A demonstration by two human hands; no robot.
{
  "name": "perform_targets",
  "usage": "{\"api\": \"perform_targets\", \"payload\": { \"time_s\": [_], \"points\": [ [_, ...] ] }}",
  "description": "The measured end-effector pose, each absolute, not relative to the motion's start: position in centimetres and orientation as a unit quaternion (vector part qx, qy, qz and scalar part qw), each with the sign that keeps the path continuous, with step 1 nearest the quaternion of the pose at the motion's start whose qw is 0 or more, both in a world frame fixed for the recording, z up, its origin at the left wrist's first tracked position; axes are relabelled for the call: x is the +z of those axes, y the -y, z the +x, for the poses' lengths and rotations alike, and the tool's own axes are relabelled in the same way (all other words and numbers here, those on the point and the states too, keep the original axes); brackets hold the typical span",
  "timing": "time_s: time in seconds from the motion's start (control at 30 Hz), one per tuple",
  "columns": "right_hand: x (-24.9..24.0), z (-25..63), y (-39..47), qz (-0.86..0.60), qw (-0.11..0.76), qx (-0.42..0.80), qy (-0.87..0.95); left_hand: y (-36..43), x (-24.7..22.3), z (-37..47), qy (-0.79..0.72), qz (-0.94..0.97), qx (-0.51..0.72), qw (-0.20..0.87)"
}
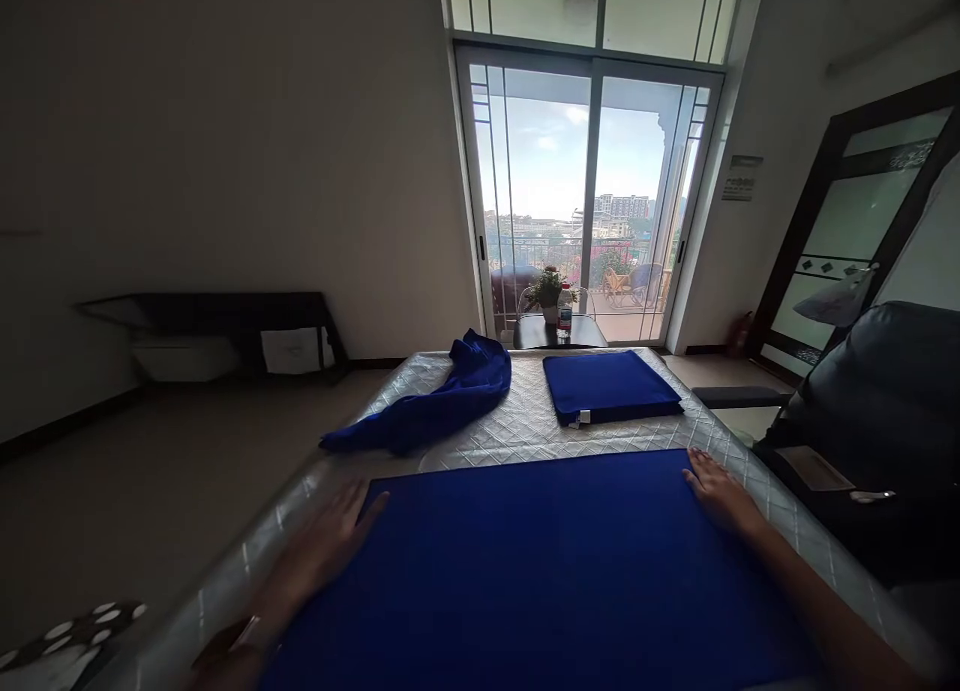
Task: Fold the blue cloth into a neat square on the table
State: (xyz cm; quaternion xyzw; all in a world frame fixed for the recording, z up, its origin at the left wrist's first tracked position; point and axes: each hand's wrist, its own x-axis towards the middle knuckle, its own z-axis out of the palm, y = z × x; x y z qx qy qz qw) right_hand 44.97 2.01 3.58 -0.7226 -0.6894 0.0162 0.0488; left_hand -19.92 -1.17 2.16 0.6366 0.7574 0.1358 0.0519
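Note:
A large blue cloth (540,561) lies spread flat on the table, which has a shiny, quilted-pattern cover (480,446). At the cloth's far left corner rests my left hand (337,531), fingers stretched out and flat along the edge. My right hand (716,486) lies flat on the far right corner, fingers extended. Neither hand grips anything. Beyond the spread cloth, a crumpled blue cloth (442,401) sits at the far left of the table. To its right is a neatly folded blue cloth (611,384) with a small white tag (583,417).
Past the table's far edge stands a small dark table (529,333) with a potted plant (549,291) and a bottle (564,316). A dark chair (885,391) is on the right. Against the left wall is a low dark bench (247,306). Sliding glass doors (596,191) are behind.

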Motion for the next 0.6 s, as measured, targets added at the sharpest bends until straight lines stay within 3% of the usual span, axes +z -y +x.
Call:
{"api": "perform_targets", "payload": {
  "time_s": [0.6],
  "points": [
    [3.23,44.93,-1.98,-0.722,0.067,0.000,0.689,1.54,2.54,-18.94,-0.760,0.639,0.110,0.043]
  ]
}}
